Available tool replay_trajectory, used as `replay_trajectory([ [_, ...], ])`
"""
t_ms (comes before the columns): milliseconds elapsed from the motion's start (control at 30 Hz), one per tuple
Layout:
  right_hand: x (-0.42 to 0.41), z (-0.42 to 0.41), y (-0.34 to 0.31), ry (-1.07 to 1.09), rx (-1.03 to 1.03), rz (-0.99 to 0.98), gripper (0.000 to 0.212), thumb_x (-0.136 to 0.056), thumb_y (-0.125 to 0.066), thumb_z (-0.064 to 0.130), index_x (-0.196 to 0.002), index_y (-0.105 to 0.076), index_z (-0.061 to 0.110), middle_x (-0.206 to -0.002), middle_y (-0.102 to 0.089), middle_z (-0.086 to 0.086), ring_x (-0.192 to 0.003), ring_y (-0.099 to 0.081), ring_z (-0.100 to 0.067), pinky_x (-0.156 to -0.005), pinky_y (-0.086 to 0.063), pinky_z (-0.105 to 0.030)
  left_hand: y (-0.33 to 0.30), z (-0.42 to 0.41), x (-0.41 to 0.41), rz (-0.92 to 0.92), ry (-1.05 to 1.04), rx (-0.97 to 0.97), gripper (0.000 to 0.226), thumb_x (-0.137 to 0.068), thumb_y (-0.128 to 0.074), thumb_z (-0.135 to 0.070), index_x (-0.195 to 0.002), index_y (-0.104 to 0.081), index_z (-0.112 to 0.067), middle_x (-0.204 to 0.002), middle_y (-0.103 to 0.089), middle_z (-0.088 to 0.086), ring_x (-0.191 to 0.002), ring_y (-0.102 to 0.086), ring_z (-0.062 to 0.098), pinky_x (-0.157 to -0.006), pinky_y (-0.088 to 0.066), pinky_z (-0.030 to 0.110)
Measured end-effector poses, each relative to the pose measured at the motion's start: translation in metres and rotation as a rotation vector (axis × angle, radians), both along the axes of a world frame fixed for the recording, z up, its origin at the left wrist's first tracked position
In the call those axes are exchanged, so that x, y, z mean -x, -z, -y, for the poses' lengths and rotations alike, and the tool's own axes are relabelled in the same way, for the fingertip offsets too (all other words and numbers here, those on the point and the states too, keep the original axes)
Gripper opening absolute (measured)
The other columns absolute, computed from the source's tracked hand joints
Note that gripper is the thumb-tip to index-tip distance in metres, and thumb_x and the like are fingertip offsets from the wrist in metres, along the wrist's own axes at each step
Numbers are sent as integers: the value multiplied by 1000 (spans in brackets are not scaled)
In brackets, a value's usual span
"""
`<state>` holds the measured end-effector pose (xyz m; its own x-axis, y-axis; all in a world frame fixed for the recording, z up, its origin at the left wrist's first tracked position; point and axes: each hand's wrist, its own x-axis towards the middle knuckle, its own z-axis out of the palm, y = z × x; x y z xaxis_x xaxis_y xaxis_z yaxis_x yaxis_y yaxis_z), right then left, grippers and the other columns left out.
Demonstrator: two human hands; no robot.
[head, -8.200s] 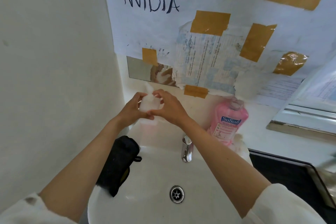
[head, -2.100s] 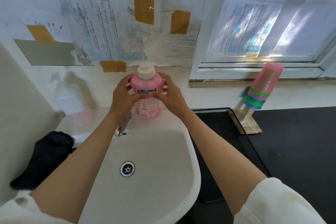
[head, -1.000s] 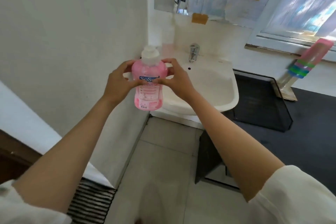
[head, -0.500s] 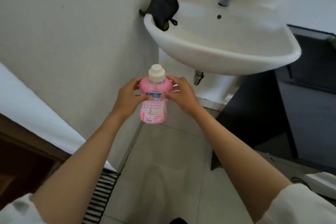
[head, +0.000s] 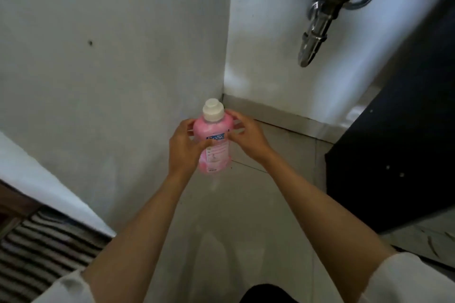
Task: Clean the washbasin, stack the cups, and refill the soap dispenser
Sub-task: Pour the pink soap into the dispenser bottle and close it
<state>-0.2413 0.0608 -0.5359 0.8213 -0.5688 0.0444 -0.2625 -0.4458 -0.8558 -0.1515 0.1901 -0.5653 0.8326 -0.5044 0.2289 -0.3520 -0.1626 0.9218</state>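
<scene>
Head view shows your left hand and right hand grasping the pink plastic soap bottle with white cap low over the grey tiled floor, apparently clear of it. Lower it upright into the corner, then let go.

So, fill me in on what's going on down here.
A person is holding a pink soap bottle with both hands, the left hand and the right hand gripping its sides. Its white cap is on. The bottle is low, above the tiled floor in the corner by the wall, with the drain pipe under the washbasin above and to the right.
</scene>
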Motion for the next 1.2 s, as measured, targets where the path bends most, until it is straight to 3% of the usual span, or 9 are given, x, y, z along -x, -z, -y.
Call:
replay_trajectory([
  [67,-8,-1,27,-24,-3,2,62,-80,-59,-5,-137,-43,15,-129,-50,-10,-99,-48,-13,-75,-40,-7,30,2,0,-9,-62,23,54,-65,-80,-11,-112,-55,-5,-108,-62,6,-93,-59,19,-78,-46,26],
  [133,-15,-5,48,-63,-19,6,62,-82,-54,-9,-139,-39,12,-124,-48,-4,-101,-44,-10,-71,-36,3,55,2,1,-31,-139,31,52,-67,-79,-11,-112,-53,-5,-108,-62,7,-93,-58,19,-78,-45,27],
  [200,-22,-10,66,-80,-58,-4,61,-84,-53,-10,-139,-37,9,-127,-47,-9,-104,-42,-10,-72,-36,4,74,1,1,-44,-215,30,51,-69,-77,-13,-112,-51,-4,-109,-61,8,-93,-58,19,-78,-46,30],
  [333,-41,-20,94,-71,-183,-39,57,-88,-54,1,-141,-34,4,-140,-44,-13,-117,-49,-24,-96,-43,-29,104,-1,-6,-52,-293,36,46,-71,-73,-9,-110,-50,-2,-110,-60,16,-97,-59,29,-78,-46,32],
  [400,-48,-21,106,-73,-236,-56,55,-89,-49,-2,-141,-32,3,-142,-42,-15,-123,-47,-30,-103,-41,-38,115,-1,-11,-62,-319,21,45,-72,-72,-8,-110,-50,0,-111,-60,17,-97,-59,29,-78,-45,30],
  [567,-58,-19,131,-84,-282,-91,60,-84,-31,-20,-141,-33,1,-144,-39,-16,-127,-45,-32,-105,-37,-34,140,0,-20,-81,-380,20,47,-68,-73,-4,-110,-51,2,-110,-59,20,-98,-58,32,-83,-48,38],
  [733,-53,-25,136,-92,-363,-83,54,-88,-32,-16,-139,-35,1,-143,-40,-16,-130,-42,-29,-104,-36,-34,154,-1,-18,-75,-404,29,48,-67,-72,4,-110,-50,5,-112,-56,23,-101,-56,33,-86,-48,41],
  [867,-52,-29,134,-112,-458,-61,47,-92,-35,-7,-138,-36,3,-140,-43,-15,-126,-43,-25,-93,-35,-24,160,2,-18,-122,-425,33,46,-68,-70,8,-109,-49,7,-112,-55,25,-101,-56,33,-84,-46,34],
  [1200,-51,-43,131,-122,-441,-143,55,-90,-35,-9,-143,-28,6,-147,-34,-13,-135,-33,-27,-98,-31,-25,161,0,-18,-180,-465,-17,43,-70,-69,5,-109,-50,10,-114,-55,26,-104,-55,34,-78,-38,20],
])
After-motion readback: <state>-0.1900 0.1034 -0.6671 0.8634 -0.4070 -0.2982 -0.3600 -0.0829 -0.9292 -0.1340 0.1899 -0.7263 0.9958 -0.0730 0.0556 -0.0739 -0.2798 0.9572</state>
